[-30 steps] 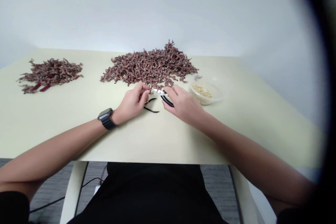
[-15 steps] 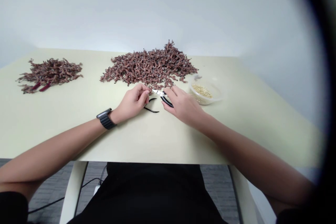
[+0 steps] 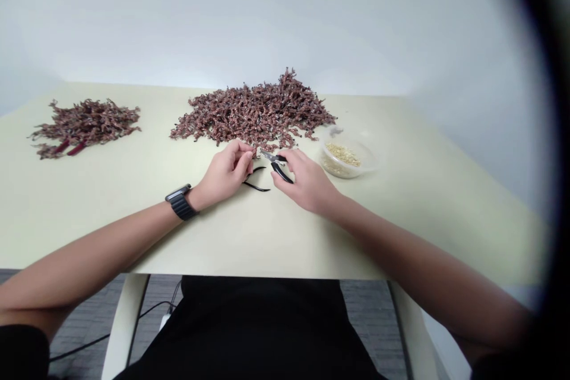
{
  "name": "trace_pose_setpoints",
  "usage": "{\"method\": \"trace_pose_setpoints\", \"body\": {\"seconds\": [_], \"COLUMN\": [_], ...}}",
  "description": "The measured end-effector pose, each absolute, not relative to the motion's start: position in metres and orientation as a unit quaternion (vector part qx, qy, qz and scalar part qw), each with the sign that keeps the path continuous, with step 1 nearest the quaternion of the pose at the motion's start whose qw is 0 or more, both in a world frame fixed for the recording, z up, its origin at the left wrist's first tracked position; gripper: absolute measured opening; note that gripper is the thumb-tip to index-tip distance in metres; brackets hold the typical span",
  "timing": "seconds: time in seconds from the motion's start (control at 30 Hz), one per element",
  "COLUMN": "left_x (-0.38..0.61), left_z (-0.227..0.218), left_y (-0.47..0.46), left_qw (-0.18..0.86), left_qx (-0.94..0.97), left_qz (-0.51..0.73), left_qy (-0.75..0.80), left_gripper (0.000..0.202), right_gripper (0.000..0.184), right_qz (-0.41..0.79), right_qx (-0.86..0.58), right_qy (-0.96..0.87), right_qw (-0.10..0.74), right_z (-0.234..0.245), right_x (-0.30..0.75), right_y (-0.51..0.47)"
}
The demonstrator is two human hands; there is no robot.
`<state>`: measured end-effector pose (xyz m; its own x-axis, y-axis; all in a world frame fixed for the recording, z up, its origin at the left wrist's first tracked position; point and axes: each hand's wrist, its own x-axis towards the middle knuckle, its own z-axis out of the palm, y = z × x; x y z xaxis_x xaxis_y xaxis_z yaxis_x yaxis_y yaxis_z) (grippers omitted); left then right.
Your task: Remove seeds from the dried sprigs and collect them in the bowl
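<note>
On the pale surface, a heap of reddish-brown twists lies within reach. The right hand grips black-handled pliers, tips toward the left hand, whose fingers pinch something too small to tell.

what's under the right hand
The right hand is closed over black-handled pliers, with their steel head showing past the fingertips. The palm covers the rest of the handles and the table beneath, so those cannot be seen.

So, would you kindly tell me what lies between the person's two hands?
In the head view, small pliers held by the right hand, and a thin black wire on the table beside the left hand.
</note>
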<state>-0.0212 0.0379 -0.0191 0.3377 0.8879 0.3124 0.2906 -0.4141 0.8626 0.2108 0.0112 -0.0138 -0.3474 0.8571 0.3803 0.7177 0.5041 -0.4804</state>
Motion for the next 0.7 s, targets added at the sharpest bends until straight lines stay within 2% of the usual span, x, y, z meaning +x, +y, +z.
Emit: {"method": "trace_pose_setpoints", "body": {"seconds": [0.13,0.27,0.7], "left_x": [-0.0216,-0.0217,-0.0223], "left_z": [-0.0193,-0.0194,-0.0172], "left_y": [0.0389,0.0391,0.0382], "left_qw": [0.347,0.335,0.314], "left_qx": [0.738,0.742,0.751], "left_qz": [0.411,0.408,0.391], "left_qy": [0.409,0.414,0.429], "left_gripper": [0.026,0.025,0.024], "right_gripper": [0.041,0.039,0.036], "right_qz": [0.003,-0.057,-0.056], "right_qx": [-0.481,-0.472,-0.464], "right_qy": [-0.836,-0.848,-0.858], "right_qw": [0.265,0.235,0.213], "right_z": [-0.0150,-0.0128,-0.0094], "right_x": [0.2136,0.2150,0.2155], "right_y": [0.0125,0.0129,0.0113]}}
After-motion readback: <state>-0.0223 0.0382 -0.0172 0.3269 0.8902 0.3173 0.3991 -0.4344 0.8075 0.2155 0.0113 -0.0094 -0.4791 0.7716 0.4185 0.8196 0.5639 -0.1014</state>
